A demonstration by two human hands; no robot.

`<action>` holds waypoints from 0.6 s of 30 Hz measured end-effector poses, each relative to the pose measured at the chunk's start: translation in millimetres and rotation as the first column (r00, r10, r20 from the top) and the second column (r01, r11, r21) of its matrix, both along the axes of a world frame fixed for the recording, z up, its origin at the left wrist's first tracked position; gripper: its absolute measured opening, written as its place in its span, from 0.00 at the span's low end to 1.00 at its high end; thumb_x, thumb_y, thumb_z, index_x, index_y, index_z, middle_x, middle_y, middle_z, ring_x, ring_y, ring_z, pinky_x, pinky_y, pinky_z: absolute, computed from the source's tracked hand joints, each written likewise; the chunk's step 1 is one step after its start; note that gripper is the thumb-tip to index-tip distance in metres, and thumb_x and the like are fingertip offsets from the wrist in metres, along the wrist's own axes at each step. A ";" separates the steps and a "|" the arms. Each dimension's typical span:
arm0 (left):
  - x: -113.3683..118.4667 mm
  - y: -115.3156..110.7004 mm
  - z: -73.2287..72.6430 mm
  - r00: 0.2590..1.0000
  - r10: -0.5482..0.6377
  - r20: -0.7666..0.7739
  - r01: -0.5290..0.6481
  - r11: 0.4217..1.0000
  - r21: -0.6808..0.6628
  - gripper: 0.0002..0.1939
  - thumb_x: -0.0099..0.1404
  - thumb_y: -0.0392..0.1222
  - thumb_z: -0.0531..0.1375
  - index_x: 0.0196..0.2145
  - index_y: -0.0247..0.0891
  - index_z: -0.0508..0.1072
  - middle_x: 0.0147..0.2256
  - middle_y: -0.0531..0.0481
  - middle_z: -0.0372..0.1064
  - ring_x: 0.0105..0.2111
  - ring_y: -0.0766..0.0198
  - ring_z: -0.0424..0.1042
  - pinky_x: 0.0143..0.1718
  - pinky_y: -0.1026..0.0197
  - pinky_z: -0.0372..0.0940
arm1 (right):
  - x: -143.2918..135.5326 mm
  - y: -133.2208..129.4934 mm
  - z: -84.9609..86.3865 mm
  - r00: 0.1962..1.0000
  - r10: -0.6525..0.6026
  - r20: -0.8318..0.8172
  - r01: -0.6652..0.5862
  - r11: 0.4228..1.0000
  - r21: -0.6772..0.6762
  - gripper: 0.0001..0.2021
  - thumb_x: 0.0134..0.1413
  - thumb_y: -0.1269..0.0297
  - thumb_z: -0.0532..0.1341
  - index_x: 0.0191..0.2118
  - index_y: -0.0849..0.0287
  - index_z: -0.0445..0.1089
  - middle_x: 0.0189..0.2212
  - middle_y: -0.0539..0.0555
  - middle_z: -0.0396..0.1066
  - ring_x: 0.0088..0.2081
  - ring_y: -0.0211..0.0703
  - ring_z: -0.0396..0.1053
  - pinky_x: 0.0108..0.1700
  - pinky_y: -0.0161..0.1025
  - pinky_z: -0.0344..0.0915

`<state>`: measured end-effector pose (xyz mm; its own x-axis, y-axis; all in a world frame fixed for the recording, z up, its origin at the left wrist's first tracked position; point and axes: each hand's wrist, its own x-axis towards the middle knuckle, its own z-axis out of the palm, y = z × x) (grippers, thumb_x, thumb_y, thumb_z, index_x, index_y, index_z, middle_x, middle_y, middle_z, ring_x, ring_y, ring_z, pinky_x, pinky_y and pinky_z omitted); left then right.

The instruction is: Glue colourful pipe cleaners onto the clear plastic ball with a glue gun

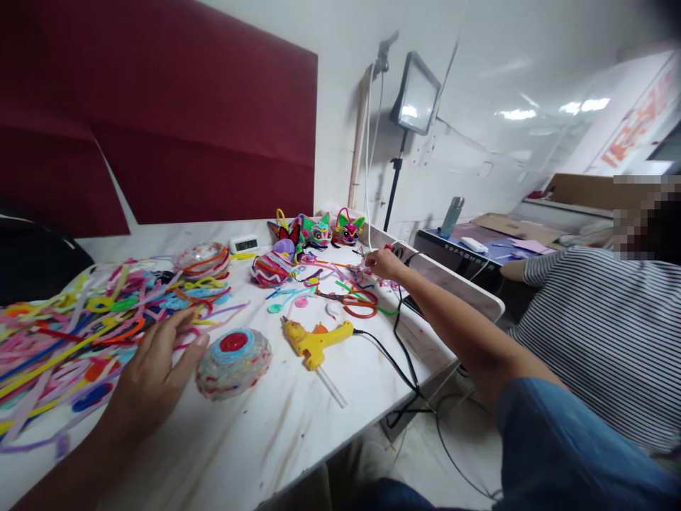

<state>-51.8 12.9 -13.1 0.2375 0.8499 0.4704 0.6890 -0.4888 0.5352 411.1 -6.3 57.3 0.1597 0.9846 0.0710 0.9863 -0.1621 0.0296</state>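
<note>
My left hand [154, 365] lies low over the table with thumb and fingers apart, holding nothing. Right by its thumb sits a clear, speckled dome [237, 365] topped with a coiled red and light-blue disc. My right hand [384, 264] is stretched to the table's far right, its fingers curled together over small fuzzy scraps [377, 280]. What is in those fingers, if anything, is too small to make out. Between the hands lie a yellow glue gun [313, 342] with a clear glue stick in it and orange-handled scissors [359, 301].
Colourful pipe cleaners [69, 341] are heaped at left. A decorated bowl shape [202, 261], a striped woven piece [271, 270], a white digital clock [244, 244] and colourful animal-head figures [348, 231] stand behind. A black cord [401, 341] crosses the right edge. A person in stripes [601, 333] sits at right.
</note>
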 end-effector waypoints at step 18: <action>-12.6 23.5 3.6 0.994 0.107 -0.011 -0.108 0.986 -0.123 0.32 0.71 0.65 0.48 0.59 0.39 0.70 0.58 0.37 0.75 0.60 0.38 0.73 0.64 0.32 0.66 | -39.3 -193.9 -60.7 0.929 0.308 -0.207 -0.233 0.918 0.320 0.07 0.67 0.74 0.61 0.40 0.60 0.76 0.34 0.53 0.76 0.32 0.37 0.73 0.36 0.33 0.68</action>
